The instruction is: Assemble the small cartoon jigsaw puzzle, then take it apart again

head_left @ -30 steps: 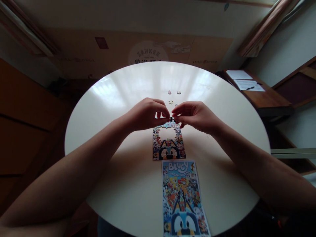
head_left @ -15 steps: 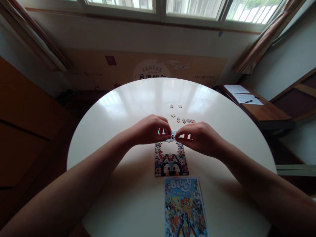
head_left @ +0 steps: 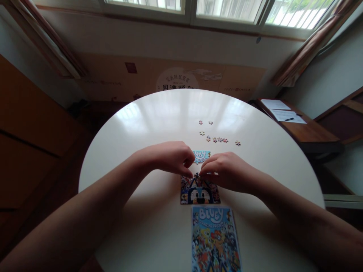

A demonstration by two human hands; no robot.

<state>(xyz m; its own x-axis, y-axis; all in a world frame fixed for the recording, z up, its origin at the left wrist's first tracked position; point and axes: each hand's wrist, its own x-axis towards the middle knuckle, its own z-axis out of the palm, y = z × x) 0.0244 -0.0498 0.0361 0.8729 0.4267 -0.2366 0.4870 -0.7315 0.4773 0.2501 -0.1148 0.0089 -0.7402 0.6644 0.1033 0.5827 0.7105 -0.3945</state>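
A partly assembled jigsaw puzzle (head_left: 200, 193) lies on the round white table, a blue dog face in its lower part. My left hand (head_left: 177, 158) is over its left side, thumb and fingers bent in towards the middle. From the right, my right hand (head_left: 224, 170) reaches over the puzzle, its fingers pinched together. Between the fingertips of both hands is a small dark puzzle piece (head_left: 196, 175), at the upper edge of the dog part. Behind the hands shows the light blue title part of the puzzle (head_left: 202, 156). My hands hide much of the puzzle's middle.
Several loose pieces (head_left: 220, 139) lie on the white table (head_left: 147, 124) beyond my hands. A picture sheet (head_left: 216, 238) of the same design lies in front of the puzzle. A wooden desk (head_left: 314, 128) with papers stands at the right.
Both hands have moved nearer to me, from the title part to the dog part. The title part now shows behind them, and a loose piece is visible further right, past my right hand.
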